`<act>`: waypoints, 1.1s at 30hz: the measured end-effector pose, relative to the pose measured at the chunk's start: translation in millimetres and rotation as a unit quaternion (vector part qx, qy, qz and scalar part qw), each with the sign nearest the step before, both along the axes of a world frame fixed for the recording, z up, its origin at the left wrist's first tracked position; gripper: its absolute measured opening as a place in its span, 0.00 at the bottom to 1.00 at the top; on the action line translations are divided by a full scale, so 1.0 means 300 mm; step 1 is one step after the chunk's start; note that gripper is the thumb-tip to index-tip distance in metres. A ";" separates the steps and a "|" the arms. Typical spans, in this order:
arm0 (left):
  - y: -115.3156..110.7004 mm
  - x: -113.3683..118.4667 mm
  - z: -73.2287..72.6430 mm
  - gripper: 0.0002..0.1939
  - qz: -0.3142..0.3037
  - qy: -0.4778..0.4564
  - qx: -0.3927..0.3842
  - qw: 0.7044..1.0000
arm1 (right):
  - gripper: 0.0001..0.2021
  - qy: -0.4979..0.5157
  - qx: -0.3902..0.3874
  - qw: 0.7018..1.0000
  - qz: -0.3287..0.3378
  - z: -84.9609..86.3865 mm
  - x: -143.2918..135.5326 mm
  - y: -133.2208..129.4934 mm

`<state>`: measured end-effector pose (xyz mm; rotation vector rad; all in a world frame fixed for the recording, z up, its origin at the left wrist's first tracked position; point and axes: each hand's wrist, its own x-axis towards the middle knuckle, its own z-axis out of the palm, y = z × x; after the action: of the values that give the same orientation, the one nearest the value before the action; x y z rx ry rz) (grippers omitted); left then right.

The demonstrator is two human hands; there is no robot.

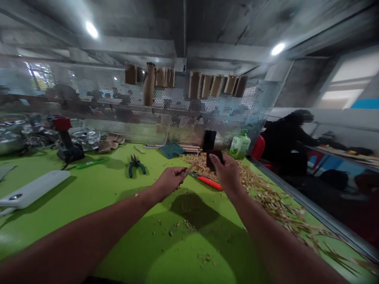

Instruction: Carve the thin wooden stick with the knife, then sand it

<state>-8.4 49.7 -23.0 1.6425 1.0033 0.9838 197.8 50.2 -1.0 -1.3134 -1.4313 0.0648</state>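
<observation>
My left hand is closed on a thin light wooden stick that points up and to the right. In my right hand is a dark brown block, pinched with the thumb across its face. The stick's tip and the block are apart. Between and below the hands, a red-handled tool lies on the green table. Behind the block are a heap of wood shavings and an upright black object.
Pliers, a green-handled tool, a drill and a white board lie to the left. A green bottle stands behind the shavings at right. A person in black sits beyond the table's right edge.
</observation>
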 end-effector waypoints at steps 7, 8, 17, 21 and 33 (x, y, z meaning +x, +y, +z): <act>-0.003 0.001 0.000 0.14 -0.012 0.020 0.003 1.000 | 0.20 -0.080 -0.014 0.997 -0.002 -0.019 -0.028 0.005; 0.000 0.000 0.000 0.13 -0.007 0.019 -0.001 1.000 | 0.20 -0.067 -0.010 0.998 -0.020 -0.012 -0.009 0.010; -0.033 0.024 0.012 0.10 -0.040 -0.016 -0.063 0.997 | 0.16 -0.154 -0.017 0.984 0.086 -0.033 -0.084 -0.039; -0.033 0.019 0.032 0.07 -0.042 -0.043 -0.077 0.995 | 0.17 -0.253 0.008 0.967 0.015 -0.032 -0.075 -0.031; -0.026 0.017 0.019 0.09 -0.034 -0.047 -0.077 0.995 | 0.19 -0.241 0.018 0.970 0.032 -0.036 -0.075 -0.026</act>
<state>-3.3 41.8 -17.4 1.4799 0.9304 0.9068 175.3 42.3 -11.7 -1.3054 -1.8741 -0.2551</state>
